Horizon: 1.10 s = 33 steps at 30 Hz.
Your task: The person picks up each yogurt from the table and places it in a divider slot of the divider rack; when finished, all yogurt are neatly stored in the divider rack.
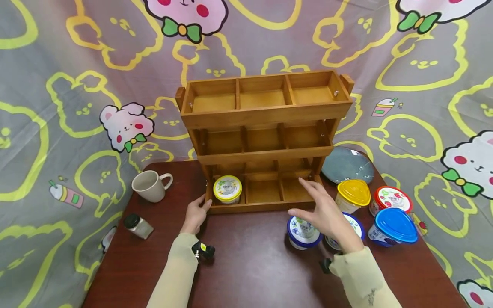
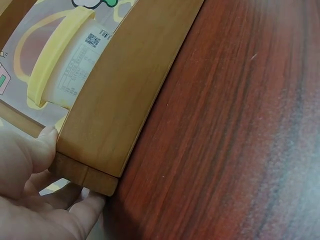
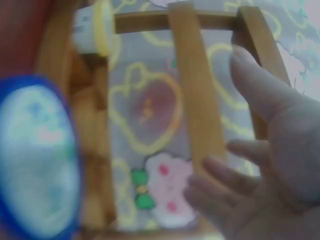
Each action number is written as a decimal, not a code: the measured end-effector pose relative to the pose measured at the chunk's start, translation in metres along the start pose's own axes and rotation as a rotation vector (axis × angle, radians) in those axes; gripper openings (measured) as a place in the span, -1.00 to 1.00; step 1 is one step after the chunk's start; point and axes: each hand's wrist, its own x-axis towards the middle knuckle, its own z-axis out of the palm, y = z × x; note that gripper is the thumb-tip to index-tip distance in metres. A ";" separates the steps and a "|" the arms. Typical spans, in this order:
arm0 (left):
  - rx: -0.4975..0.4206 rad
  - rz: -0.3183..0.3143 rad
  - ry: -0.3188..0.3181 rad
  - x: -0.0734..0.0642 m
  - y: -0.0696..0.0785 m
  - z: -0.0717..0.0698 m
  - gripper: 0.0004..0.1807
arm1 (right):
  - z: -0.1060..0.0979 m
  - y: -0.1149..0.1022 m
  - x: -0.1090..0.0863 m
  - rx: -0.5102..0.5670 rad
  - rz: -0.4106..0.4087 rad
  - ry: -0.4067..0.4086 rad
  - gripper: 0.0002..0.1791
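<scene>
A three-tier wooden shelf (image 1: 265,113) with divided compartments stands at the back of the table. A yellow-lidded tub (image 1: 227,189) sits in its bottom left compartment. My left hand (image 1: 195,214) grips the shelf's lower left corner, thumb against the wood and fingers curled round the end, as the left wrist view shows. With fingers spread and nothing held, my right hand (image 1: 321,209) hovers between the shelf's lower right and a blue-rimmed tub (image 1: 303,232). Another blue-rimmed tub (image 1: 354,226) is partly hidden behind the right hand.
At right stand a yellow-lidded cup (image 1: 353,192), a red-rimmed tub (image 1: 392,200) and a blue-lidded cup (image 1: 396,224). A grey-blue plate (image 1: 346,164) lies behind them. On the left are a beige mug (image 1: 150,187) and a small black-capped jar (image 1: 139,226). Patterned cloth (image 1: 246,38) hangs around the table.
</scene>
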 end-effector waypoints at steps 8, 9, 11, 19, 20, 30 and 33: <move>-0.004 -0.028 0.001 0.000 0.001 -0.001 -0.42 | 0.028 0.036 -0.069 0.064 0.039 0.206 0.02; -0.006 -0.026 0.002 0.000 0.001 -0.001 -0.42 | 0.034 0.038 -0.075 0.074 0.049 0.222 0.03; -0.011 -0.021 0.001 0.000 0.001 0.000 -0.42 | 0.046 0.041 -0.086 0.098 0.068 0.262 0.05; -0.002 -0.031 0.002 -0.002 0.002 0.002 -0.41 | 0.080 0.044 -0.113 0.137 0.153 0.434 0.05; -0.002 -0.029 0.002 -0.002 0.001 0.002 -0.41 | 0.082 0.044 -0.114 0.132 0.167 0.434 0.05; 0.000 -0.053 -0.003 -0.002 0.002 0.002 -0.41 | 0.087 0.049 -0.107 0.157 0.293 0.301 0.20; 0.000 -0.064 -0.008 -0.002 0.002 0.002 -0.41 | 0.088 0.050 -0.100 0.209 0.340 0.246 0.29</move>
